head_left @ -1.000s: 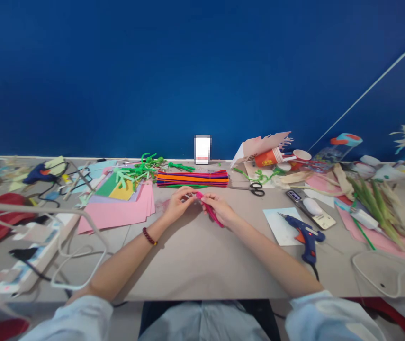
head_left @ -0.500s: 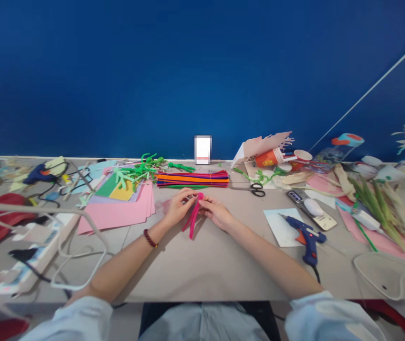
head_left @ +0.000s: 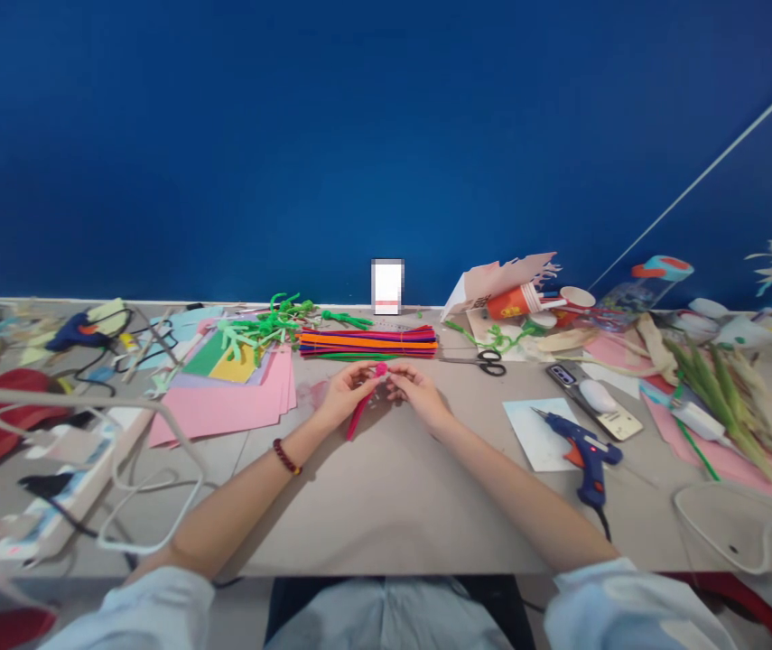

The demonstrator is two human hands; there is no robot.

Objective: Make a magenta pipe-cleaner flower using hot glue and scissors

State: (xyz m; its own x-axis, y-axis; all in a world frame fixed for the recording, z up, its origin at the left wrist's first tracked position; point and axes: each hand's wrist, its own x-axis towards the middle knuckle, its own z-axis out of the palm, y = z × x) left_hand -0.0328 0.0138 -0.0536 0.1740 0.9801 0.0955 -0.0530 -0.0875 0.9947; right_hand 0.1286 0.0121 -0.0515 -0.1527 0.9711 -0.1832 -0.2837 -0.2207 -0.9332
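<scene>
Head view: the left hand (head_left: 347, 394) pinches a pink fuzzy strip (head_left: 357, 417) near its bunched top, probably steadying it for the right hand (head_left: 421, 394), whose fingers curl close by, though from here I can't tell whether they grip. Both forearms slant inward over the table (head_left: 378, 515), the coloured bundle (head_left: 368, 342) just beyond, likely for easy reach.
</scene>
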